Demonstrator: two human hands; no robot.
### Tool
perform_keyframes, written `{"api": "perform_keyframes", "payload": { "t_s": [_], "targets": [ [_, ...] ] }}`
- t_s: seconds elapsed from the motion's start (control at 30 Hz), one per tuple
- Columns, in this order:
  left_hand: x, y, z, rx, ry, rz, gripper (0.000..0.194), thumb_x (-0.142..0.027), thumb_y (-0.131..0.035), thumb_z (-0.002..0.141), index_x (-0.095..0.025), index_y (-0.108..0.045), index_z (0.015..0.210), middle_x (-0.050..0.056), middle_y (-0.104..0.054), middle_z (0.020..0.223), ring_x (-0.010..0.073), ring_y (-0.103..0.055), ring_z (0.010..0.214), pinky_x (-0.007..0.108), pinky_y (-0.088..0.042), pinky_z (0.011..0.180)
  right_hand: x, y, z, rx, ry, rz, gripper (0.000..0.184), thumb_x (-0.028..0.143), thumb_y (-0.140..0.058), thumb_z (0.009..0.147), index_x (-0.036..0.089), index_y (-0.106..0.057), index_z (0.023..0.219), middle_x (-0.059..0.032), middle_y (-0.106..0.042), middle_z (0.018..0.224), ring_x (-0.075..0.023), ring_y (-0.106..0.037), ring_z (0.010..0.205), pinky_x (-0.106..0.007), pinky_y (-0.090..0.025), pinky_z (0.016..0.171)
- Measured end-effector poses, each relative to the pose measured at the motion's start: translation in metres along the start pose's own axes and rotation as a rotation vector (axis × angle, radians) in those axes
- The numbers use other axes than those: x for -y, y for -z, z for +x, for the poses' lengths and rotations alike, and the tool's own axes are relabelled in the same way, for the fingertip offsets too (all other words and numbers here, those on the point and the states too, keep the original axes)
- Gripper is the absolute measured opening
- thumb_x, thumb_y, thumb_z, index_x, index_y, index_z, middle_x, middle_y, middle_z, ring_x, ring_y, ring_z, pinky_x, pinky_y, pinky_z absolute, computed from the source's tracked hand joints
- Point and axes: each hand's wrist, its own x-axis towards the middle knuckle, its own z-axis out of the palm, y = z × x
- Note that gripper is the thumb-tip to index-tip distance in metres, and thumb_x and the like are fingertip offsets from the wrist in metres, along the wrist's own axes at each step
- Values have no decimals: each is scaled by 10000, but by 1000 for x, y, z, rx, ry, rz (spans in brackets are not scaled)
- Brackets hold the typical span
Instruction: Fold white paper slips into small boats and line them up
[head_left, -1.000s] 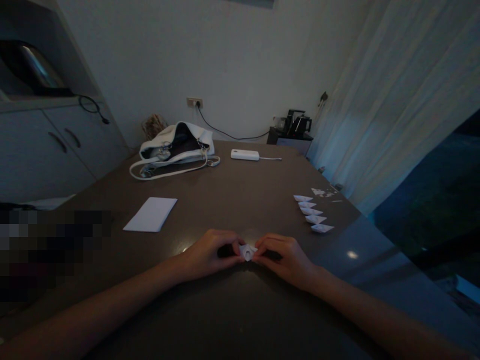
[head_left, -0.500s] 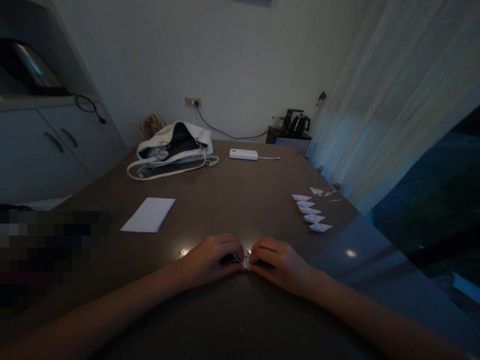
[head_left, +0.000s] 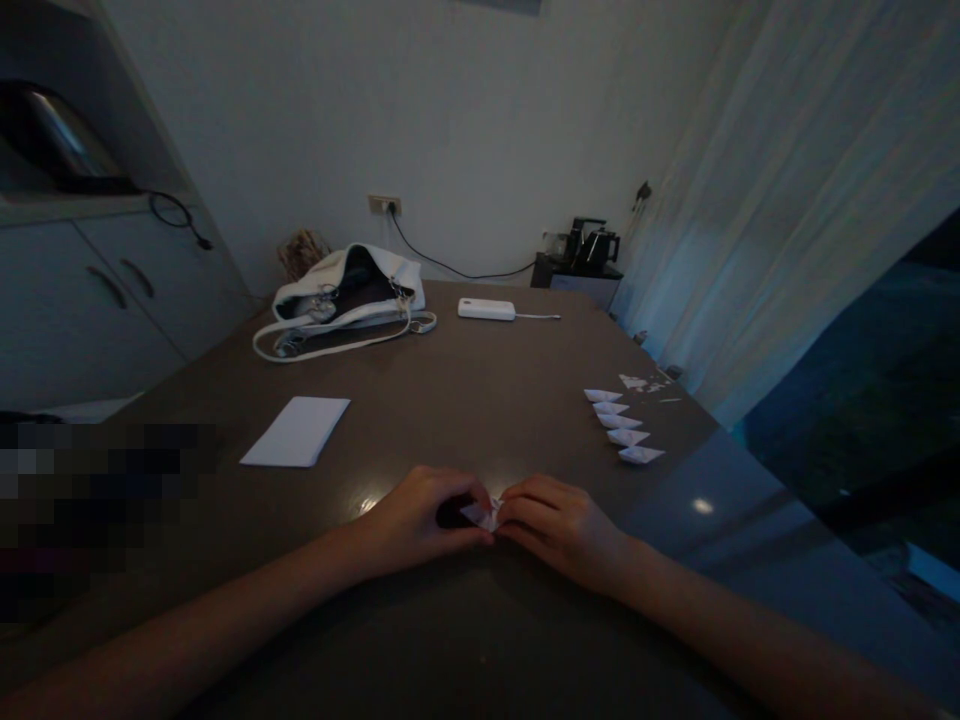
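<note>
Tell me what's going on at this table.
A person's left hand and right hand are both holding a small folded paper at the table. Five boat-shaped paper folds sit in a row off to the right; a white paper stack lies to the left. Farther back is a white bag.

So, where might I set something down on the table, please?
The middle is bare, bordered by the paper stack, power bank, paper boats and folded paper between left grip and right grip. Another patch lies between the forearms. The boats and paper scraps crowd the right, a handbag the far left.
</note>
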Motion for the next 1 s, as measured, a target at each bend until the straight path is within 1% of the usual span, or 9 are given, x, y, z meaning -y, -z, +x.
{"api": "perform_keyframes", "payload": {
  "t_s": [0.17,0.27,0.4,0.57,0.7,0.8,0.9,1.0],
  "targets": [
    [-1,-1,-1,-13,-5,-9,220,-348,-627,845,-176,-628,982,28,-691,849,144,-643,757,221,-455,657,1,2,1,-26,62,-54,165,201,-497,928,151,-649,891,-71,-685,864,-148,-624,730,-235,-489,639],
    [-1,-1,-1,-8,-15,-20,210,-350,-619,847,-171,-647,955,34,-691,848,148,-641,766,234,-460,677,0,1,-1,-32,101,-88,173,194,-482,934,153,-649,914,-75,-692,870,-150,-635,738,-236,-495,640],
    [-3,-3,0,0,-21,-28,166,-303,-633,831,-159,-645,913,38,-668,854,151,-624,785,255,-464,710,-2,0,-1,12,157,-143,194,190,-462,943,165,-652,915,-75,-696,879,-155,-644,758,-245,-508,653],
    [-6,-3,1,-4,-8,-5,108,-267,-641,810,-160,-648,823,60,-593,985,164,-588,873,285,-469,773,-2,1,0,84,158,-145,170,209,-500,930,165,-657,881,-67,-699,893,-163,-645,784,-254,-519,680],
    [-9,-2,1,51,48,12,124,-277,-638,811,-158,-652,844,52,-587,938,159,-588,823,277,-478,730,-2,1,0,107,174,-149,171,198,-494,930,165,-660,906,-75,-699,908,-171,-647,788,-266,-517,674],
    [-13,-2,-1,70,58,93,142,-275,-607,832,-145,-658,858,66,-597,924,166,-591,802,279,-481,715,-2,1,1,123,138,-82,173,255,-516,924,162,-657,885,-76,-692,889,-167,-642,784,-268,-508,685],
    [-15,-5,-2,95,2,218,144,-240,-563,862,-140,-663,882,81,-611,934,179,-592,816,286,-481,722,0,0,1,132,59,12,182,269,-509,928,158,-647,888,-71,-680,857,-158,-630,786,-261,-491,705],
    [-16,-11,-1,85,-41,336,176,-205,-505,894,-127,-660,864,86,-625,874,183,-590,780,282,-477,690,1,0,2,136,-44,81,134,251,-536,910,155,-630,908,-61,-667,832,-154,-617,763,-250,-473,687]
  ]
}}
